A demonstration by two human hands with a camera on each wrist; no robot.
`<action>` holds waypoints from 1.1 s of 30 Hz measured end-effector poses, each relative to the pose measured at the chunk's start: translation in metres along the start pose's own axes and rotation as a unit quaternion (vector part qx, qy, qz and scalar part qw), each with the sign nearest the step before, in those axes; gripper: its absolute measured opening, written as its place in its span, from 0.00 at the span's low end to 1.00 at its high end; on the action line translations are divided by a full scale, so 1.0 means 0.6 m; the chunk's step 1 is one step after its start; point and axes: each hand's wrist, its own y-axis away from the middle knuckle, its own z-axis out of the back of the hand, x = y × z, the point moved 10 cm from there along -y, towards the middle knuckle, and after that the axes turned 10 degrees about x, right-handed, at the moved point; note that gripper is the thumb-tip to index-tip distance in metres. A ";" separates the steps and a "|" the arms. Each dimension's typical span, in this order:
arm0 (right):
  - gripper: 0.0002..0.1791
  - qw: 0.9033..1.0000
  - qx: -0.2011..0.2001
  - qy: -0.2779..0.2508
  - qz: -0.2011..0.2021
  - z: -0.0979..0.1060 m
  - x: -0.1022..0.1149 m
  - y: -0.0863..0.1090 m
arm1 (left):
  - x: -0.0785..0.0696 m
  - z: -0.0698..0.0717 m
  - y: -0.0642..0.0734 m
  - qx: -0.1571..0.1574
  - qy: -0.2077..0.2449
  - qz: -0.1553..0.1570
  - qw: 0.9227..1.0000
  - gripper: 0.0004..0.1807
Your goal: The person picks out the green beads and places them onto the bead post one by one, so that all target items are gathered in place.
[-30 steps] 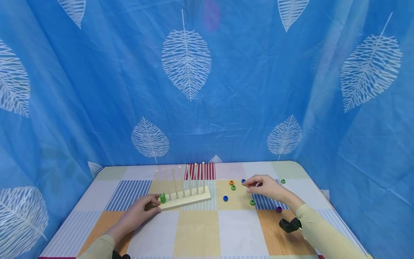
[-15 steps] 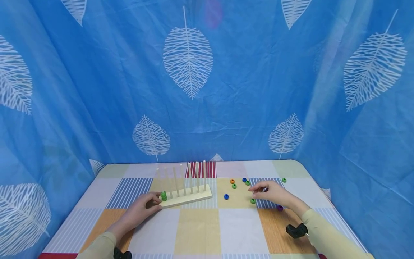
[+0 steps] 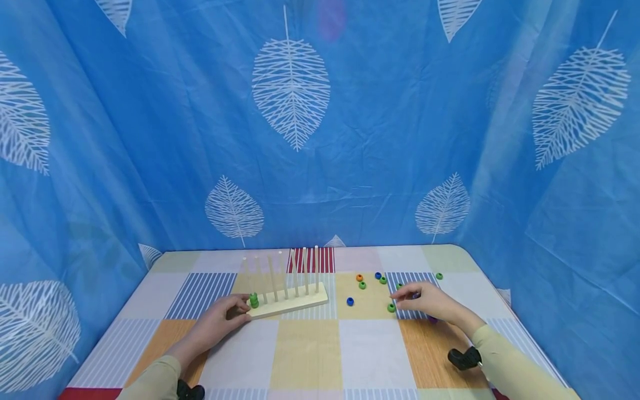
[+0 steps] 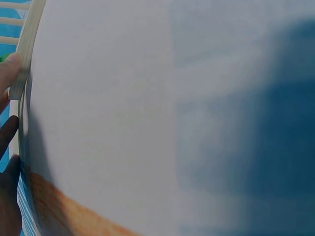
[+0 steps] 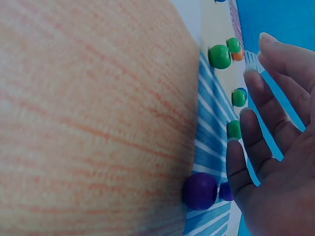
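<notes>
My left hand [image 3: 220,322] grips the left end of a pale wooden peg board [image 3: 300,304]. In the left wrist view its thumb [image 4: 10,69] lies on the board's end. Upright pegs stand along the board, and green beads [image 3: 254,300] are stacked on the leftmost one. Over the beads on the right hovers my right hand [image 3: 431,301], fingers loosely bent and nothing between them. Just left of its fingertips lies a green bead [image 3: 391,308]; another green bead [image 3: 399,286] is right behind them. A purple bead [image 5: 199,191] sits below the hand in the right wrist view.
Orange [image 3: 359,278], blue [image 3: 378,275] and green beads [image 3: 362,285] lie behind the right hand's left side. One blue bead [image 3: 350,301] is nearer the board, one green bead [image 3: 439,276] farther right. A blue leaf-print curtain [image 3: 350,139] surrounds the patchwork-covered table [image 3: 305,355].
My right hand has drawn back toward me and slightly right, uncovering green beads that it hid before. The left hand stays at the board's end. The head view has tilted a little.
</notes>
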 end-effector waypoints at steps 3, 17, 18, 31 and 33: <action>0.14 1.000 -0.001 -0.002 -0.011 -0.001 -0.008 0.000 | 0.000 0.000 0.000 0.000 0.000 -0.003 1.000 0.07; 0.12 1.000 -0.003 -0.002 -0.009 -0.012 -0.021 -0.009 | -0.005 0.000 0.002 0.000 0.000 -0.002 1.000 0.08; 0.12 1.000 -0.004 -0.001 -0.008 -0.011 -0.021 -0.010 | -0.005 0.000 0.002 0.000 -0.002 -0.004 1.000 0.07; 0.13 1.000 0.009 -0.001 -0.009 -0.016 -0.025 -0.022 | -0.001 -0.001 -0.001 0.000 -0.005 -0.010 1.000 0.08; 0.13 1.000 0.014 -0.001 -0.008 -0.018 -0.025 -0.023 | -0.001 -0.001 -0.001 0.000 -0.006 -0.012 1.000 0.08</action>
